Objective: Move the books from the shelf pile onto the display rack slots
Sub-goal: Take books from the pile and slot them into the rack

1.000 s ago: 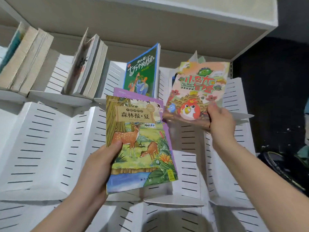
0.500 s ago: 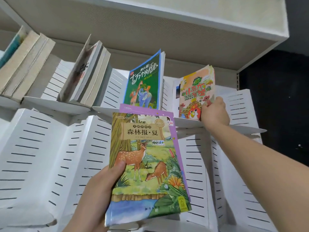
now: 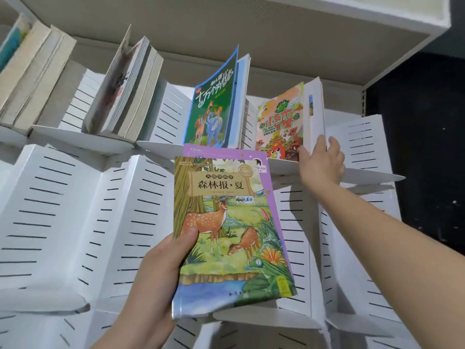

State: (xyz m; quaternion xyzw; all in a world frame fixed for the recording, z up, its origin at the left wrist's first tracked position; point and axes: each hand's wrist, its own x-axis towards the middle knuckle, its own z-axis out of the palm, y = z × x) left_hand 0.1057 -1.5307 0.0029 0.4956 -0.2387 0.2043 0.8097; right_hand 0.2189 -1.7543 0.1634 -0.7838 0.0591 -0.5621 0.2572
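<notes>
The white slotted rack fills the wall in front of this person, its lower slots bare, with a shelf overhanging it. Along the top row two stacks lean in the left-hand slots.

The biggest thing in hand is the deer book, held out in front of the middle row and not in any slot. A purple book lies under it, showing along its top and right edges. The left hand grips both at the lower left corner, thumb flat on the cover and fingers tucked underneath, out of sight.

Above, a green book stands in its slot with its cover bowing. To its right the bird book stands upright on the top-row ledge. The right hand is on it: thumb against the lower right corner of the cover, fingers curled round behind the white edge beside it, a close pinch.

The risks, as I see them: the bird book looks to sit near the front of the ledge, so letting go before it leans back could tip it forward. The pair in the left hand is held by one corner only; any tilt and the purple book could slide out. A knock from the raised arm could topple the green book.
</notes>
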